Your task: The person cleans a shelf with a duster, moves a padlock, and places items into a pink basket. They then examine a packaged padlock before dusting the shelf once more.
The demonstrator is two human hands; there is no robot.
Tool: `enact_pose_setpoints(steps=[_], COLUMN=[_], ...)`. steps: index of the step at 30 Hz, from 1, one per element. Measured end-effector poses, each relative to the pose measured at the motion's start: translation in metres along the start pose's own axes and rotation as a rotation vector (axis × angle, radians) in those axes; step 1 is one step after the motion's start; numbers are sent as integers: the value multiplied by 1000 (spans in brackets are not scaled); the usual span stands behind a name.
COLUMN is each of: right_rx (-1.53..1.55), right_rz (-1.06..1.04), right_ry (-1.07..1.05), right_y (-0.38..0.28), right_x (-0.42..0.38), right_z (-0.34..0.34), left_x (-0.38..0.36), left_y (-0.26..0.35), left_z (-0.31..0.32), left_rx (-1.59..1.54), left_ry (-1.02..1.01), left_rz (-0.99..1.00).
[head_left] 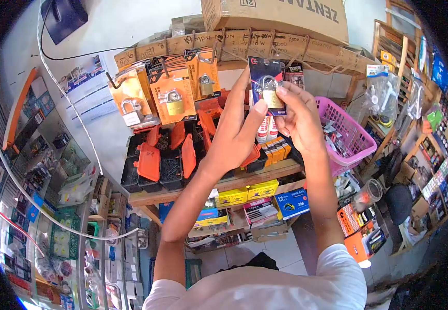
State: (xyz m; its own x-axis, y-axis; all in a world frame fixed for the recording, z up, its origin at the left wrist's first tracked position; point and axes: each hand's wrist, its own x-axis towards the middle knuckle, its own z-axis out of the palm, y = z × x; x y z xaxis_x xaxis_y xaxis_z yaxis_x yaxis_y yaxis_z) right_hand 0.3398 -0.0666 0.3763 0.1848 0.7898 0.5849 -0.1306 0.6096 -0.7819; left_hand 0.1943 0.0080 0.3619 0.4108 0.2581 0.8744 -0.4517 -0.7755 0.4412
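Observation:
A padlock pack point(268, 85), a dark card with a brass padlock on its front, is held up before the hanging rail. My left hand point(237, 124) grips its left side, with the thumb across the lower front edge. At its right side, my right hand point(301, 116) has its thumb and fingers closed on the pack beside the brass body. Orange padlock packs point(171, 97) hang from hooks to the left of my hands. White tubes with red print point(266, 130) stand just below the pack.
A wooden rail point(198, 44) with hooks runs across the back below a cardboard box point(280, 18). Black bins with orange lids point(149, 161) sit on the wooden shelf point(213, 184). A pink basket point(350, 139) stands at right, a glass display case point(74, 222) at left.

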Motion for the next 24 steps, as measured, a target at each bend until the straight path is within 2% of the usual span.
enact_pose_setpoints(steps=[1, 4, 8, 10, 12, 14, 16, 18, 20, 22, 23, 24], right_rx=[20, 43, 2, -45, -122, -141, -125, -310, -280, -414, -419, -603], right_rz=[5, 25, 86, 45, 25, 9, 30, -62, -47, -230, -95, -199], right_ry=[21, 39, 74, 106, 42, 33, 82, 102, 71, 132, 130, 207], right_y=[2, 8, 25, 44, 53, 53, 72, 81, 98, 107, 110, 129], right_x=[0, 6, 21, 36, 49, 58, 80, 95, 112, 123, 121, 133], right_z=[2, -1, 1, -2, -11, 1, -6, -7, -12, -6, -13, -24], left_x=[1, 2, -5, -7, -10, -14, -16, -17, -20, -22, -24, -25], left_y=[1, -11, -11, -7, -15, -11, -11, -5, -4, -4, -5, -6], left_z=[0, -2, 3, 5, 7, 10, 10, 9, 8, 7, 6, 6], left_rx=[-114, 6, -14, 37, 70, 383, 395, 491, 466, 435, 407, 377], left_ry=[-2, 8, 37, 24, 34, 56, 36, -17, -43, -76, -94, -116], left_rz=[-49, 5, -22, -146, -179, -144, -160, -147, -184, -220, -223, -225])
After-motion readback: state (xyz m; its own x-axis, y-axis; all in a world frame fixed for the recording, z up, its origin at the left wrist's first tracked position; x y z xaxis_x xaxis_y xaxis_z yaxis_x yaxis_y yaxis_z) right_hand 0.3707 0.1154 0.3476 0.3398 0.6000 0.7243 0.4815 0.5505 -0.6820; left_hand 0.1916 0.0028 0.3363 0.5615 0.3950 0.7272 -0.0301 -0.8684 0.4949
